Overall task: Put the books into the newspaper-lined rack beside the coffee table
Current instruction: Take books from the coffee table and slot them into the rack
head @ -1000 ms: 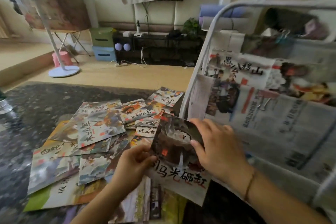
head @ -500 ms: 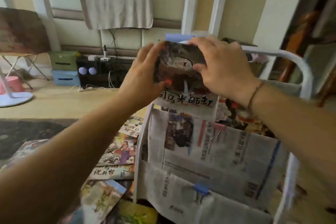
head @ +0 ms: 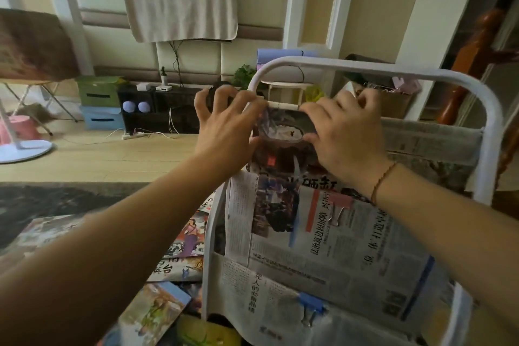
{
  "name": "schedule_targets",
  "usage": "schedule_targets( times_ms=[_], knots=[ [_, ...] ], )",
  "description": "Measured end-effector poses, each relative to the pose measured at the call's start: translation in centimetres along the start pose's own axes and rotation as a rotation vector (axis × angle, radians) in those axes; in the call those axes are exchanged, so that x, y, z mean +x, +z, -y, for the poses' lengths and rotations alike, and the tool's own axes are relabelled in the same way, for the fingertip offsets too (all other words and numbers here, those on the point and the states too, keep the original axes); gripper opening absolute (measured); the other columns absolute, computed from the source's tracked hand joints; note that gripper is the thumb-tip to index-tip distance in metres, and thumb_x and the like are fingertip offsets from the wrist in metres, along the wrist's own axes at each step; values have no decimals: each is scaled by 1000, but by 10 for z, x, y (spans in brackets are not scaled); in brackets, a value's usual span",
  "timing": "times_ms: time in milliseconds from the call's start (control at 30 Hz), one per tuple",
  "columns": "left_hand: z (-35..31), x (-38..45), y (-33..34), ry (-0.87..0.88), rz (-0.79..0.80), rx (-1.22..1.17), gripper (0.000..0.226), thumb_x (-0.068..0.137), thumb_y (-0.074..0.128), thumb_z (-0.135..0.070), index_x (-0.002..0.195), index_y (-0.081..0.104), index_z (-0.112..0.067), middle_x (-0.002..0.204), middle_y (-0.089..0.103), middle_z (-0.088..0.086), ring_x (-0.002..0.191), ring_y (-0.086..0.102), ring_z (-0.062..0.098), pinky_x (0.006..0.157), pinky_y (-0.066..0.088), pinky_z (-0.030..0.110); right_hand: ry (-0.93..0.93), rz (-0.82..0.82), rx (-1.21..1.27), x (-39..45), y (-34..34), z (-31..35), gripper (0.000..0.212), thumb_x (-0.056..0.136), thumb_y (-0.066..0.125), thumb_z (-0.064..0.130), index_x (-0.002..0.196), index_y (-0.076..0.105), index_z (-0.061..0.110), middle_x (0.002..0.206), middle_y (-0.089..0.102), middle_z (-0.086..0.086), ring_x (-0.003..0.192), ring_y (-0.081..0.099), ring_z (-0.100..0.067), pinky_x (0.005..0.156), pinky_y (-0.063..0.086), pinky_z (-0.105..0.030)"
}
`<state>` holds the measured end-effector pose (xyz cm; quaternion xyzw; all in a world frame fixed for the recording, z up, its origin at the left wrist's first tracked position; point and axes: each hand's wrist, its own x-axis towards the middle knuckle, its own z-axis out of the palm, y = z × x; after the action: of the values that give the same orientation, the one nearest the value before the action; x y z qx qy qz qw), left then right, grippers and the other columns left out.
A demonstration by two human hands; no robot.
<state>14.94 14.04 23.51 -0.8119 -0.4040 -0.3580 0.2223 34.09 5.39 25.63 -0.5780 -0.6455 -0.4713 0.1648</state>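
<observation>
The white-framed rack (head: 460, 84), lined with newspaper (head: 337, 236), stood just beside the coffee table (head: 42, 202), where further books (head: 157, 309) lay. The book (head: 283, 146) sat half-sunk in the upper pocket, title partly hidden. Your right hand (head: 348, 135) pinched its top edge; your left hand (head: 224, 126) touched its left edge, fingers spread wide. In my judgement you needed to lower it straight, clear of the paper lip. Half a second earlier, the book was higher, above the rail.
</observation>
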Motion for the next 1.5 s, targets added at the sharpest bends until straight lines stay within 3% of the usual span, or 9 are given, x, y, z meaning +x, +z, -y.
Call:
schedule_targets(
  times_ms=[133,300,533,800,933,1067,1200,1333,1500],
  knots=[
    [0,-13,10,2,100,64,50,87,68,-41,134,52,-34,146,43,-8,142,17,26,113,0,55,18,93,-42,-15,4,9,42,81,67,47,108,63,17,106,64,-6,101,53,-31,89,27,-45],
    [0,-16,14,6,116,59,54,90,65,-38,140,46,-35,149,42,-10,144,15,27,113,-1,55,37,110,-43,-17,7,8,51,75,70,57,102,66,13,101,66,-7,96,57,-32,87,32,-46],
    [3,-14,18,21,88,71,51,87,69,-38,135,53,-32,138,53,-8,137,28,27,111,1,53,5,95,-68,-14,13,9,45,78,70,54,97,66,13,97,66,-8,95,53,-33,85,32,-45],
    [4,-19,23,32,108,25,53,90,64,-37,140,48,-31,144,46,-6,138,23,26,113,1,53,-10,149,-74,-20,7,9,39,83,67,47,102,67,13,103,65,-10,100,53,-35,88,36,-47],
    [22,-47,11,56,-41,-143,50,88,61,-38,136,51,-27,142,48,0,131,29,28,108,22,48,36,71,101,-25,-7,23,35,90,56,40,114,65,14,111,62,-10,102,50,-35,86,38,-46],
    [55,-130,-3,-54,-105,-245,46,88,60,-35,132,53,-23,138,49,1,128,36,27,104,32,42,-2,-161,571,-66,-31,76,23,91,58,24,102,67,7,98,65,-12,88,56,-29,75,45,-42],
    [104,-248,-10,-246,318,-154,52,90,54,-49,138,47,-30,146,43,-5,135,31,22,108,35,51,-75,228,958,-127,-21,171,27,90,55,35,108,67,19,102,66,2,92,61,-15,81,50,-27],
    [134,-340,-28,-433,800,1,78,87,42,-69,154,22,-33,164,11,-3,150,8,27,120,10,47,260,925,1218,-161,-4,256,41,87,67,38,127,58,32,113,60,17,96,58,2,79,40,-4],
    [151,-390,-50,-610,949,20,88,84,34,-79,156,13,-32,165,-2,-3,152,-4,19,122,3,44,717,1144,1575,-176,7,329,46,86,71,17,130,58,9,110,67,1,98,65,-11,78,55,-24]
  ],
)
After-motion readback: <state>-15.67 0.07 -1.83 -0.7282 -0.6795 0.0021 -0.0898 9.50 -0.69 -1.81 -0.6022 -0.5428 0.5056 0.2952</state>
